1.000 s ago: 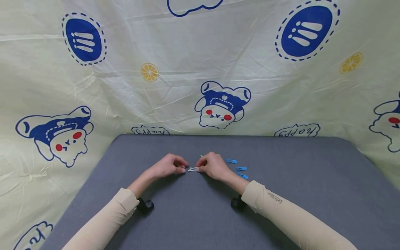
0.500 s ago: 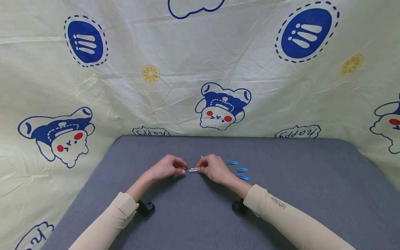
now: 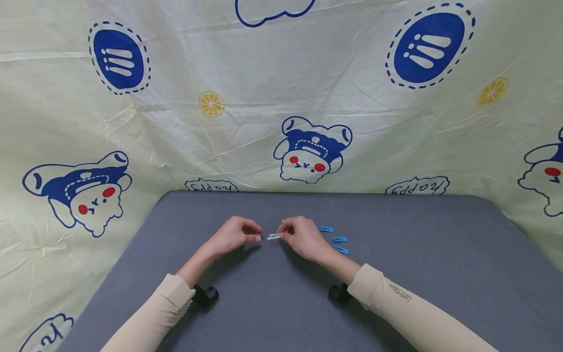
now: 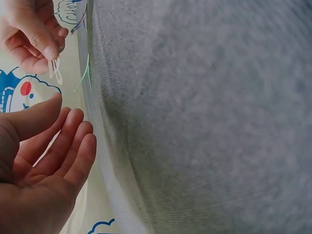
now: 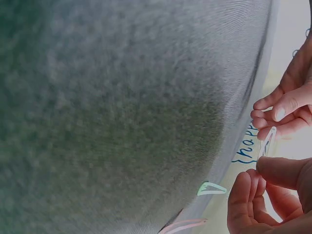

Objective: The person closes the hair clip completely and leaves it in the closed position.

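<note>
A white snap hair clip [image 3: 273, 236] is pinched between the thumb and fingertips of my right hand [image 3: 303, 238], above the grey table. Its free end points toward my left hand [image 3: 233, 234]. In the right wrist view the clip [image 5: 268, 139] has a narrow triangular frame, and its lower end is hidden by the thumb. My left hand holds nothing; its fingers are loosely bent, with the thumb apart from them, as the left wrist view shows. A small gap lies between the left fingertips and the clip.
Three blue hair clips [image 3: 339, 239] lie on the table [image 3: 272, 303] right of my right hand. A green hair clip [image 5: 211, 188] and a pink one [image 5: 183, 225] lie nearby. A printed cloth [image 3: 246, 146] hangs behind the table's far edge.
The white hair clip has shifted slightly right and up with my right hand, and its free end tilts a little more. The gap to the left fingertips has widened slightly.
</note>
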### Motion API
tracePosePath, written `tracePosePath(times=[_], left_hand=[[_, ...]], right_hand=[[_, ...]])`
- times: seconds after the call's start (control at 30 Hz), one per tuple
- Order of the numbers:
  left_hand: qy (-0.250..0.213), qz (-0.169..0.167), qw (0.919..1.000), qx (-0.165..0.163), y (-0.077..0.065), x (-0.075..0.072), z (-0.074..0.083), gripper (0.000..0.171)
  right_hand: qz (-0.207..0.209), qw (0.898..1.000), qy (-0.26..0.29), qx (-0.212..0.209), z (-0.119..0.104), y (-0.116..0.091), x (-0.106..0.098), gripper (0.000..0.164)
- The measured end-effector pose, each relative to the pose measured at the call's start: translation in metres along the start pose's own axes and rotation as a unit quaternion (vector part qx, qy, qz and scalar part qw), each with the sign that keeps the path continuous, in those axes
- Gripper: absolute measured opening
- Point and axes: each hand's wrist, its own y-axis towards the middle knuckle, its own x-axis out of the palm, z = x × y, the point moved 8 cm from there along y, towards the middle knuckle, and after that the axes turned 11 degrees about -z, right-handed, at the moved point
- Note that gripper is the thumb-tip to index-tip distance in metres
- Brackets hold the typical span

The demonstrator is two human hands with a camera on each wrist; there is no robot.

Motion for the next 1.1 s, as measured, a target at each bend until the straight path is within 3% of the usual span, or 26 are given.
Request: tracePosePath(times=[0.37,0.63,1.1], left_hand=[[0.021,0.028,0.9992,0.017,-0.002,0.001,0.012,0.021],[0.002,0.042,0.9983,0.041,-0.007,0.008,0.024,0.023],[-0.026,0.055,0.9975,0.035,-0.017,0.015,0.050,0.022]], right_hand=[[0.045,0.999,0.024,-0.006,0.000,-0.019,-0.013,0.006],[0.069,0.996,0.049,-0.017,0.001,-0.036,-0.020,0.006],[0.111,0.988,0.103,-0.036,-0.002,-0.075,-0.042,0.008]])
